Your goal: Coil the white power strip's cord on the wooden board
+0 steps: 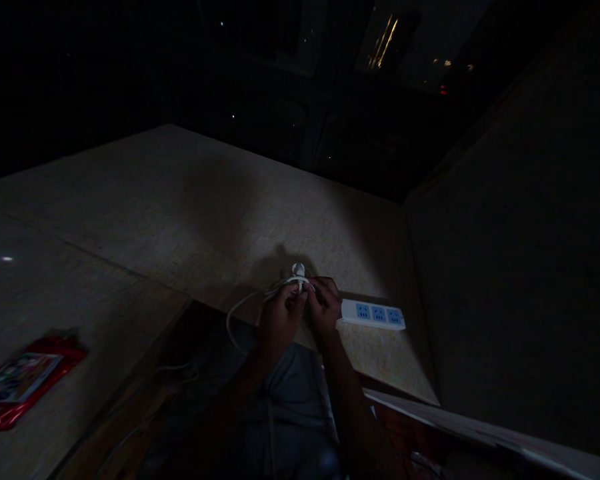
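Observation:
A white plug point(299, 269) points away from me above the counter's near edge, with its white power cable point(245, 301) looped around just behind it. My left hand point(279, 319) is closed, thumb and fingers pinching the cable below the plug. From the other side, my right hand point(325, 307) pinches the same cable close to the plug, its fingers nearly touching the left ones. Part of the cable hangs in a loop to the left of my left hand. Just right of my right hand lies a white power strip point(349, 311) with several blue sockets; its left end is hidden by the hand.
The light stone-look counter point(200, 193) runs along a dark window point(260, 80). A red shiny packet point(30, 373) lies on its left part. A wall point(510, 267) rises at the right. Below the right arm is an open drawer or compartment point(410, 427), its contents dim.

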`<state>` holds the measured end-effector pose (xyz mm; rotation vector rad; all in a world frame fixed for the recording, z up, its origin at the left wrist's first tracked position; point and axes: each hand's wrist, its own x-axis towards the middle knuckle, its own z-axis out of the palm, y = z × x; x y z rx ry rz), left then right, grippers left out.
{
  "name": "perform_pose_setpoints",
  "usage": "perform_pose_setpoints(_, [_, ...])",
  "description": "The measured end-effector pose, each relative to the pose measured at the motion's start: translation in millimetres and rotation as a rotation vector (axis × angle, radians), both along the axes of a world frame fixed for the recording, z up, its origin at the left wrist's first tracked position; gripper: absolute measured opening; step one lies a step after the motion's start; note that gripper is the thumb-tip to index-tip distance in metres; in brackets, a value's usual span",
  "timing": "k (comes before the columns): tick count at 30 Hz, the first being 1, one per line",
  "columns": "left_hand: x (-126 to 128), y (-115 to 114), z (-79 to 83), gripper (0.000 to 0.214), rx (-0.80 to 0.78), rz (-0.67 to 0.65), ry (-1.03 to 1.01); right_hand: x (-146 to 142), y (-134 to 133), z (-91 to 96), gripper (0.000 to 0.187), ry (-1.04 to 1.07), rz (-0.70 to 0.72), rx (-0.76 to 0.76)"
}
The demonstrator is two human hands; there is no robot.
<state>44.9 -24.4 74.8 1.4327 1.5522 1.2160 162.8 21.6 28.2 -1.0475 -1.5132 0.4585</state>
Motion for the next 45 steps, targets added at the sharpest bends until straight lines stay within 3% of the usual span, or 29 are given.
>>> perform_pose_setpoints(8, [-20, -6, 0.4, 0.031, 0.060, -0.097, 0.111, -4, -6, 5.6, 0.017, 0.097, -0.009, -0.056])
perform_pose_setpoints(18, [-25, -30, 7.2, 0.026, 0.164, -0.338, -0.009, -6, 6, 1.8, 0.027, 0.198, -0.097, -0.171])
perform_pose_setpoints(23, [-38, -39, 22.7, 0.024, 0.098, -0.127, -0.201, -5, 9, -0.8, 0.030, 0.173, -0.074, -0.171])
perform_pose_setpoints(26, [-71, -42, 37.5, 0.029, 0.140, 0.062, -0.298, -4, 7, -2.0, 0.031, 0.133, -0.085, -0.171])
perform_pose_setpoints(29, [-116, -39, 55.1, 0.023, 0.349, 0.309, -0.419, -4, 7, -4.7, 0.031, 0.080, -0.091, -0.174])
perform_pose_setpoints(33, [-179, -19, 80.4, 0.016, 0.701, 0.610, -0.322, -3, 11, -11.7, 0.030, 0.025, -0.102, -0.150])
perform_pose_setpoints(37, [-220, 19, 90.5, 0.009, 0.722, 0.721, -0.231, -3, 14, -18.8, 0.031, 0.025, -0.121, -0.139])
perform_pose_setpoints(39, [-228, 43, 84.6, 0.011, 0.623, 0.727, -0.329, -4, 14, -19.9, 0.032, 0.025, -0.122, -0.147])
perform_pose_setpoints(41, [-228, 68, 72.9, 0.010, 0.451, 0.652, -0.418, -4, 13, -18.9, 0.034, 0.006, -0.122, -0.162])
perform_pose_setpoints(45, [-223, 110, 44.0, 0.005, 0.397, 0.705, -0.529, -6, 10, -13.2, 0.038, -0.036, -0.144, -0.199])
